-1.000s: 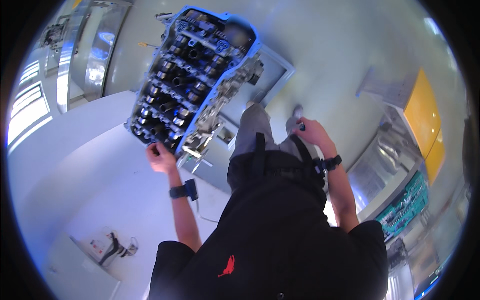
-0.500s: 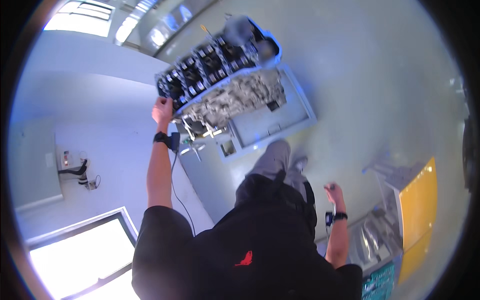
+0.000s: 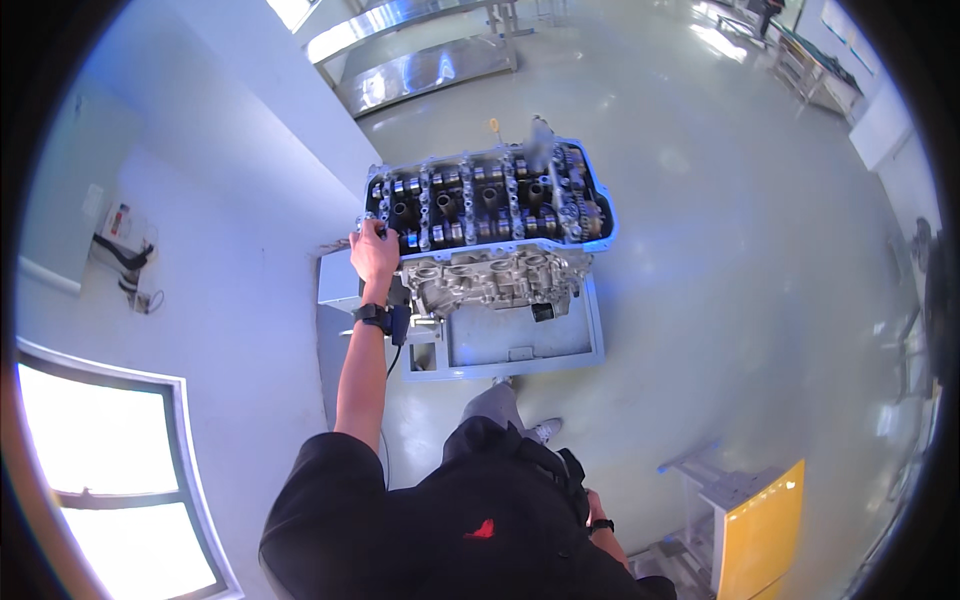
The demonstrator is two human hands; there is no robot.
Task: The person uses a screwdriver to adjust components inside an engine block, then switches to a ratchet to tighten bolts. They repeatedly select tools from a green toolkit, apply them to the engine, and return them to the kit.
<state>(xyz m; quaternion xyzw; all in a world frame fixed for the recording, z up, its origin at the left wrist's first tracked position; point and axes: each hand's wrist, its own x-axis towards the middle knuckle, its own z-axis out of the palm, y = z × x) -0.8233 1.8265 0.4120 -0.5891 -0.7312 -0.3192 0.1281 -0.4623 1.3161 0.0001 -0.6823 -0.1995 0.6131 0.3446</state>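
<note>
An engine with its top uncovered stands ahead of me, showing camshafts, lobes and a timing chain at the right end. My left hand is at its near left corner, the fingers curled onto the upper edge; what lies under the fingertips is partly hidden. Low by my right hip, my right hand is mostly covered by my clothes, so its fingers do not show. A yellow-looped dipstick rises behind the engine's far side.
Under the engine is a grey stand with a tray. A white wall runs along the left. Steel shelving stands behind. At the lower right is a cart with a yellow panel.
My view has turned, so the engine sits more level and further right. The right hand has drawn back from the open space beside my leg to my hip. The left stays at the engine's corner.
</note>
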